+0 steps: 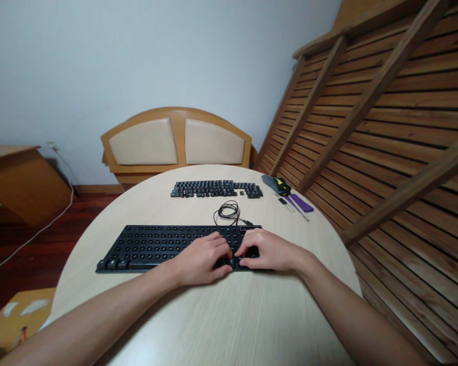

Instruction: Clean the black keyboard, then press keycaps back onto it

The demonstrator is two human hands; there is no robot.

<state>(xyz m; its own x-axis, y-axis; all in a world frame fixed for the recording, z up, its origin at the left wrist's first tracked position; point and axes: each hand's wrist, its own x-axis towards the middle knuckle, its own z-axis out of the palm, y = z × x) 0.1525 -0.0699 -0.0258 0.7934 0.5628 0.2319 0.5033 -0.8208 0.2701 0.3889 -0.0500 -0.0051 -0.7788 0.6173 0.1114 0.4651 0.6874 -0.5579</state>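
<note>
Table: pale and round [267, 315], it is carrying everything I am working on remotely.
Left hand [206, 256]: it is resting at the keyboard's front edge; its fingers [224, 250] are curling into a narrow gap, though I cannot tell whether they are pinching anything.
Right hand [267, 250]: it is facing the left one from just beside it, thumb and forefinger standing slightly apart; I cannot tell whether they are gripping a piece.
Keyboard [156, 243]: it is lying flat under both hands, mostly showing bare key positions, a few fitted caps [112, 263] sitting at its front left.
Step in hand: I am judging this as close two-handed work along the front row.
Next move: it is probably calling for small, level fingertip pressure and a steady board.
Cable [229, 211]: it is coiling just behind the keyboard.
Loose keycaps [206, 188]: they are lying in rows farther back.
Right rear: a purple piece [302, 202] is lying beside a dark bundle [277, 184].
Background: a padded headboard [179, 142] is standing against the wall [175, 56].
</note>
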